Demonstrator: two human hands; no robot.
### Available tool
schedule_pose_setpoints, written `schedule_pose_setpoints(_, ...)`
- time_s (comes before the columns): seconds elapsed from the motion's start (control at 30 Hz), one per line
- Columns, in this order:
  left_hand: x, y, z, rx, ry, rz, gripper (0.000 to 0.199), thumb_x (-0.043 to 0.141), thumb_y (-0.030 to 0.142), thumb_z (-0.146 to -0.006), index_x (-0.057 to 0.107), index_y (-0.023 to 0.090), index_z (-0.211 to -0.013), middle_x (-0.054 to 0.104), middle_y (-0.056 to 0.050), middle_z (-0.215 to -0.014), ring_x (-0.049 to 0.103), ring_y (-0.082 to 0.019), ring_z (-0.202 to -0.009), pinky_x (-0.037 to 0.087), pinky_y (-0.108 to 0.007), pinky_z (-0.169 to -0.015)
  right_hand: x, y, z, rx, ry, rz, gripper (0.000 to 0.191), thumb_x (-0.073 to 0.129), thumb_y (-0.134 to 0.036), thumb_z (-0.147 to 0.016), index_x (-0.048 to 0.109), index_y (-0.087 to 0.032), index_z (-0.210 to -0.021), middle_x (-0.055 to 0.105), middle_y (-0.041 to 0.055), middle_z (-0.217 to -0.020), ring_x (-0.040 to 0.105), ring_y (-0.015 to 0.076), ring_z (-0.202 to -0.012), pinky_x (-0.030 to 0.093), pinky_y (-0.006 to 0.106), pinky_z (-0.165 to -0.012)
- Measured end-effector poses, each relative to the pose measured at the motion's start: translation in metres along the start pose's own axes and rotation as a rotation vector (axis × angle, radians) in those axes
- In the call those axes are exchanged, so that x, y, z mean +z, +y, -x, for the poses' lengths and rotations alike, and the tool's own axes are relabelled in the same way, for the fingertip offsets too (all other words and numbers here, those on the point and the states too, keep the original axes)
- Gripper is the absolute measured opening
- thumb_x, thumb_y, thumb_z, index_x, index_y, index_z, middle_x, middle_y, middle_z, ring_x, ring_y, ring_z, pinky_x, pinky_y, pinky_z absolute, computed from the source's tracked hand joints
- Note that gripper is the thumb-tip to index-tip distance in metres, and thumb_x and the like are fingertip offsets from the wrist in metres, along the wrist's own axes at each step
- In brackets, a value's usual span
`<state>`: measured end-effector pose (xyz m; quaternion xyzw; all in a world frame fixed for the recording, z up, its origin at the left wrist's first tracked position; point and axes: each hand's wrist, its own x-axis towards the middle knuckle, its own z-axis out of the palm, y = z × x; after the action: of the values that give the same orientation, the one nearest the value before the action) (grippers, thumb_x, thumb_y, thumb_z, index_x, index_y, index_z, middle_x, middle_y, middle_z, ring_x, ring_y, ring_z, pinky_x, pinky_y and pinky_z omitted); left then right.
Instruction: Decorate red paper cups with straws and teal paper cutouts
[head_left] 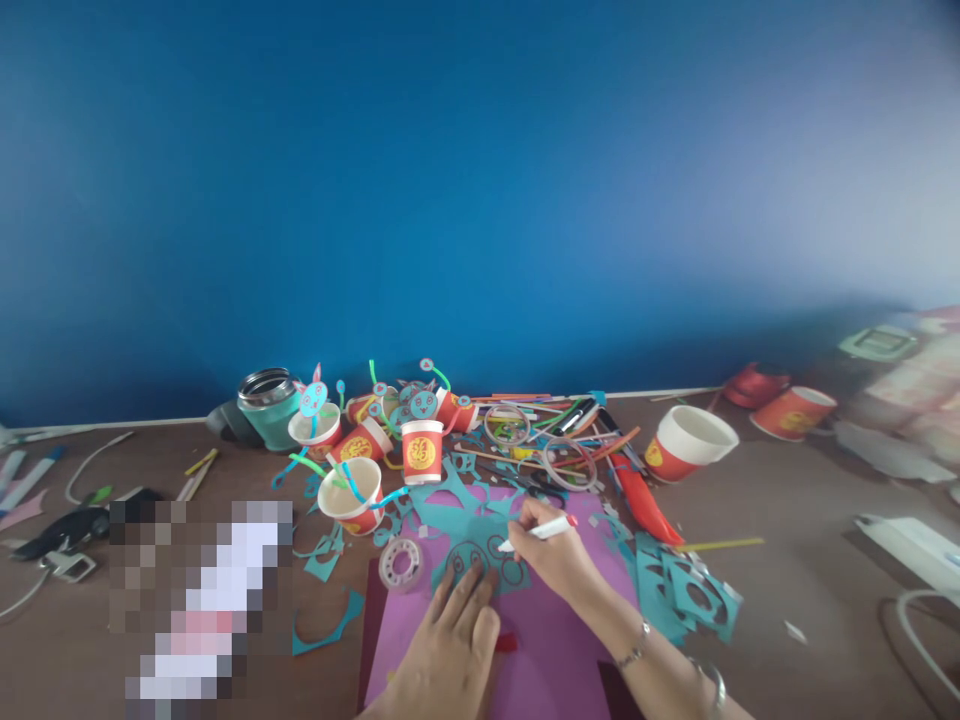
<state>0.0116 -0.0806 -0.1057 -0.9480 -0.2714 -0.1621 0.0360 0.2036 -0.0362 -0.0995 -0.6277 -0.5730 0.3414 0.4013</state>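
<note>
My right hand (544, 550) grips a white marker (546, 531) with a red end, its tip over a blue paper sheet (480, 525). Circles and a round face with eyes are drawn on that sheet. Fingers stretched out, my left hand (450, 645) lies flat on the sheet's lower part and covers some of the drawing. Beneath both is purple paper (555, 640). A roll of clear tape (400, 565) lies left of the blue sheet. Near my left thumb a small red piece (507, 642) shows, its kind unclear.
Paper cups (422, 452) with cut-out faces and pipe-cleaner arms stand behind the paper. Scissors (547, 488) lie by its far edge among sticks and scraps. Blue offcuts (686, 590) lie to the right, near a red pouch-like object (645, 500). An open teal flask (268, 408) stands back left.
</note>
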Motion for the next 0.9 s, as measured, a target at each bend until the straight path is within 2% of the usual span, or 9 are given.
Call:
schedule_pose_setpoints(0.47,-0.0038,-0.0009,-0.0015,0.007,-0.030,-0.001,0.015,0.040,0.014,-0.089,0.054,0.014,-0.096,0.060,-0.011,-0.126,0.054,-0.025,-0.118,0.046,-0.041,-0.097,-0.0010,-0.0017,-0.0014,0.003,0.041,0.000,0.023,0.050,-0.027,-0.072,0.038,-0.023,-0.053,0.049,-0.0044,-0.044,0.044,0.0111,-0.044,0.032,0.021,-0.043)
schedule_pose_setpoints(0.9,-0.0041,-0.0007,0.0004,-0.012,-0.080,0.044,0.016,0.043,0.013,-0.086,0.053,0.014,-0.098,0.057,-0.014,-0.130,0.048,-0.026,-0.123,0.042,-0.042,-0.101,-0.0015,-0.0059,-0.0006,0.005,0.078,0.004,0.021,0.047,-0.023,-0.068,0.036,-0.023,-0.051,0.046,-0.0051,-0.043,0.042,0.0108,-0.044,0.032,0.021,-0.043)
